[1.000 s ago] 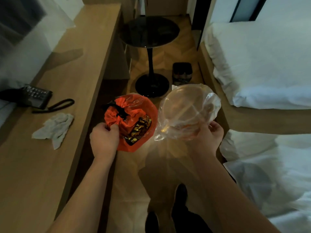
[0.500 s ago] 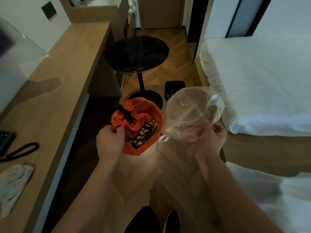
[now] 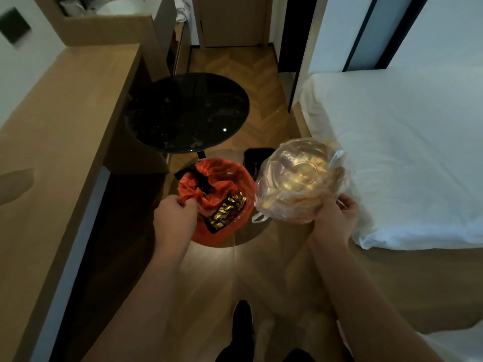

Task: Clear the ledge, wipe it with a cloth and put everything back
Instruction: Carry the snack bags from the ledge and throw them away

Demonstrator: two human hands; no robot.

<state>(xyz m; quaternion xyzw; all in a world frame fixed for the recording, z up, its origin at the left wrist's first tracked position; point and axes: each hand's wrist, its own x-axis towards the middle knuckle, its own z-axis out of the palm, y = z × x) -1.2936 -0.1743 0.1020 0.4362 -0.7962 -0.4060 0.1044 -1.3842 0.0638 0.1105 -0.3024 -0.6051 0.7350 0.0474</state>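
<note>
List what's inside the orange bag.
Through the orange bag, held at its gathered neck by the left hand, a dark wrapper with gold lettering shows. The lettering is unreadable, and the plastic hides anything else in there.

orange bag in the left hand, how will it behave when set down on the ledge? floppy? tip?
Probably floppy: the orange bag is thin plastic, bunched where the left hand grips its gathered neck. It hangs rounded, so the contents likely carry some weight. Set on the ledge, it would likely slump rather than stand.
</note>
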